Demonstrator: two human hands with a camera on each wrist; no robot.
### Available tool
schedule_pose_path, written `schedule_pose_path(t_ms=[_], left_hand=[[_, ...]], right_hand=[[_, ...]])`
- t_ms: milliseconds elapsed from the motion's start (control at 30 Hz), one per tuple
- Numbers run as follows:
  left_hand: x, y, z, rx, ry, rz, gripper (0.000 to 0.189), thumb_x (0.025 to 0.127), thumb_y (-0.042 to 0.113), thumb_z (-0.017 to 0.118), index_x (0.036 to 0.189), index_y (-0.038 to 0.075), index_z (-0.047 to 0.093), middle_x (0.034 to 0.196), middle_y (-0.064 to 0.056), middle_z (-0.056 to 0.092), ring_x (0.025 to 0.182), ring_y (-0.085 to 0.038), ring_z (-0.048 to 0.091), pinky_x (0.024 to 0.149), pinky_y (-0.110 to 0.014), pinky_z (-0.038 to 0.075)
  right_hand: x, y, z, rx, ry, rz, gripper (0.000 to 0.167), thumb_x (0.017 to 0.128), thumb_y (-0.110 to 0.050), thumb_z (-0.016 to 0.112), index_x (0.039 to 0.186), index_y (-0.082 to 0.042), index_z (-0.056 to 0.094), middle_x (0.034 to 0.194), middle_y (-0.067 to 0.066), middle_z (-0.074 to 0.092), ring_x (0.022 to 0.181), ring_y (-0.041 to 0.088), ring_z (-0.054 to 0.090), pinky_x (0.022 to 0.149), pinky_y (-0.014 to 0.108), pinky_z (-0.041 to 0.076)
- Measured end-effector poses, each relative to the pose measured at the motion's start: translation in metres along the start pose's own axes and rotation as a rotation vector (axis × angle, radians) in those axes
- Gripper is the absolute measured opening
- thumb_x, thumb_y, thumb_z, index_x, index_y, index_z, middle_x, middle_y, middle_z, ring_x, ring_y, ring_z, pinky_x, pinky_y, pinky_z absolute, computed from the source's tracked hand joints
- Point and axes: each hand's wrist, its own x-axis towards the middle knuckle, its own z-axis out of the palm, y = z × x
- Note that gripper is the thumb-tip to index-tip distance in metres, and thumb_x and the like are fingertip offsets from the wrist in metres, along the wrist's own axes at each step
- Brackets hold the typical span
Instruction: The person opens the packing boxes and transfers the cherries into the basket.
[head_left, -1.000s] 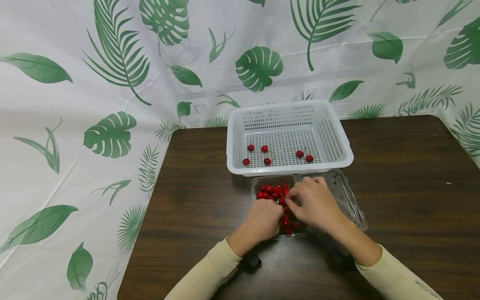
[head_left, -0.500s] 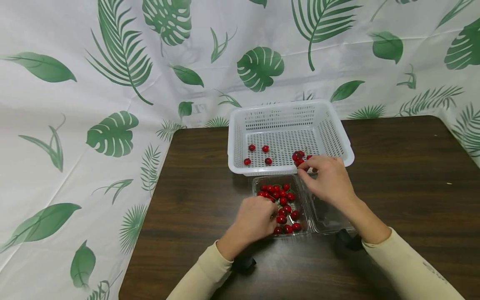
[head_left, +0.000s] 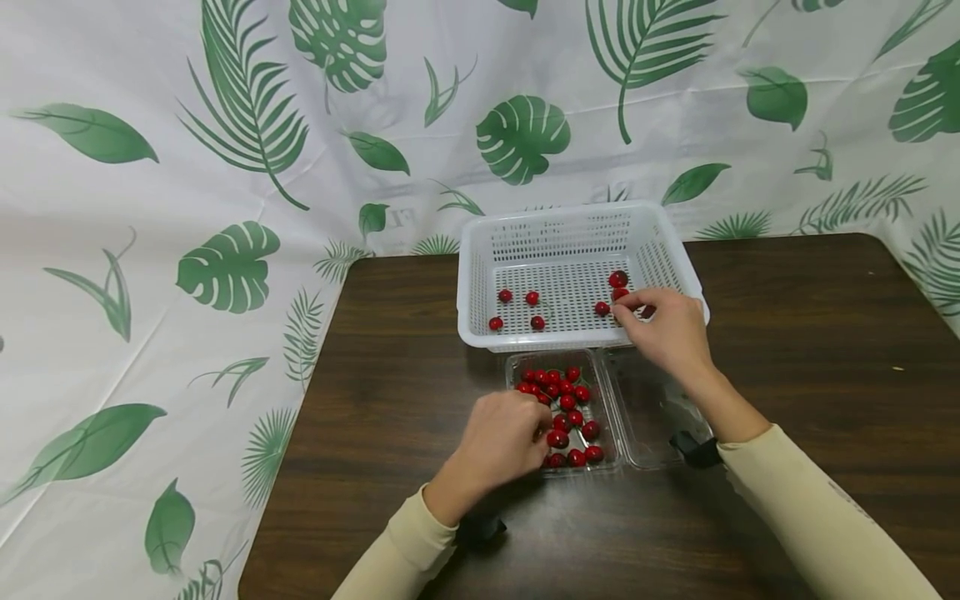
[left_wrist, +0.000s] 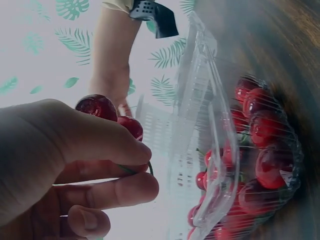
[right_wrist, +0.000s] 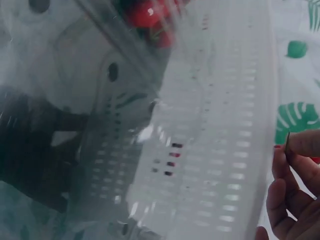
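Note:
My left hand (head_left: pixel 495 433) pinches thin green cherry stems between thumb and finger at the near left of a clear plastic clamshell (head_left: pixel 613 408). Two dark red cherries (left_wrist: pixel 97 106) show behind its thumb in the left wrist view. Over the right side of a white slotted basket (head_left: pixel 555 340), my right hand (head_left: pixel 667 329) holds cherries (head_left: pixel 618 279) by the stems; in the right wrist view, a stem (right_wrist: pixel 288 142) stands between thumb and fingertip. Several cherries (head_left: pixel 567 402) lie in the clamshell, partly hidden by the left hand.
The clamshell's transparent lid (head_left: pixel 645 425) lies folded open to the right, under the right forearm. Several cherries (head_left: pixel 532 297) are spread on the basket's floor. A brown wooden table (head_left: pixel 810 350) carries everything, with a leaf-patterned sheet (head_left: pixel 420 108) behind and at left.
My right hand has lifted cherries out of the clamshell and carried them up and right over the basket. The left hand has drawn slightly left and down.

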Motion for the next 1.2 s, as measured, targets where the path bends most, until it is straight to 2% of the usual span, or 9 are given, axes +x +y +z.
schedule_pose_path(t_ms=[200,400,767,867,967,1033,1100,1200], left_hand=[[-0.002,0.001,-0.007,-0.017,0.023,-0.006,0.012,0.068,0.014,0.072,0.075,0.023,0.073,0.069,0.012,0.064,0.058,-0.007,0.056,0.044,-0.023,0.038],[-0.003,0.001,-0.015,-0.047,0.049,-0.008,0.011,0.069,0.013,0.074,0.075,0.022,0.073,0.068,0.011,0.062,0.059,-0.006,0.055,0.045,-0.022,0.037],[-0.002,-0.003,-0.025,-0.089,0.093,-0.037,0.009,0.073,0.013,0.073,0.075,0.022,0.073,0.065,0.011,0.058,0.058,-0.004,0.049,0.048,-0.019,0.036],[-0.002,-0.005,-0.028,-0.105,0.101,-0.044,0.008,0.074,0.014,0.073,0.077,0.021,0.074,0.065,0.011,0.059,0.059,-0.004,0.049,0.048,-0.019,0.036],[-0.001,-0.007,-0.031,-0.113,0.117,-0.053,0.007,0.074,0.015,0.074,0.078,0.020,0.075,0.068,0.010,0.063,0.059,-0.004,0.050,0.048,-0.020,0.038],[0.001,-0.010,-0.033,-0.114,0.135,-0.064,0.007,0.074,0.016,0.076,0.080,0.019,0.076,0.071,0.010,0.065,0.059,-0.005,0.051,0.048,-0.021,0.039],[0.003,-0.013,-0.036,-0.115,0.154,-0.077,0.007,0.074,0.016,0.077,0.081,0.018,0.077,0.072,0.009,0.066,0.059,-0.005,0.051,0.049,-0.021,0.040],[0.008,-0.019,-0.040,-0.113,0.183,-0.088,0.006,0.075,0.016,0.076,0.081,0.017,0.077,0.072,0.009,0.066,0.060,-0.005,0.052,0.050,-0.022,0.042]], right_hand=[[0.002,0.011,0.004,-0.044,-0.022,0.036,0.015,0.087,-0.019,0.070,0.087,-0.007,0.078,0.080,0.010,0.073,0.075,0.027,0.060,0.077,0.053,0.030],[0.000,0.018,0.004,-0.057,-0.039,0.066,0.017,0.088,-0.021,0.068,0.090,-0.006,0.078,0.081,0.012,0.072,0.078,0.028,0.060,0.084,0.057,0.028],[-0.007,0.018,0.003,-0.055,-0.005,0.024,0.015,0.088,-0.021,0.071,0.092,-0.008,0.078,0.082,0.010,0.073,0.077,0.030,0.062,0.080,0.058,0.025],[-0.012,0.015,0.003,-0.044,0.042,-0.021,0.012,0.087,-0.017,0.071,0.090,-0.008,0.078,0.080,0.008,0.073,0.074,0.029,0.062,0.078,0.058,0.026],[-0.018,0.009,0.004,-0.049,0.091,-0.104,0.009,0.084,-0.014,0.073,0.089,-0.008,0.078,0.080,0.006,0.073,0.076,0.029,0.061,0.076,0.057,0.028],[-0.022,0.003,0.005,-0.068,0.097,-0.169,0.009,0.082,-0.012,0.075,0.090,-0.009,0.078,0.081,0.006,0.073,0.077,0.029,0.060,0.074,0.054,0.030],[-0.027,-0.003,0.007,-0.091,0.062,-0.233,0.011,0.080,-0.011,0.077,0.090,-0.009,0.077,0.082,0.006,0.072,0.076,0.027,0.059,0.072,0.050,0.032],[-0.037,-0.012,0.010,-0.138,-0.068,-0.307,0.013,0.077,-0.012,0.080,0.090,-0.010,0.077,0.080,0.003,0.071,0.072,0.023,0.059,0.068,0.044,0.033]])
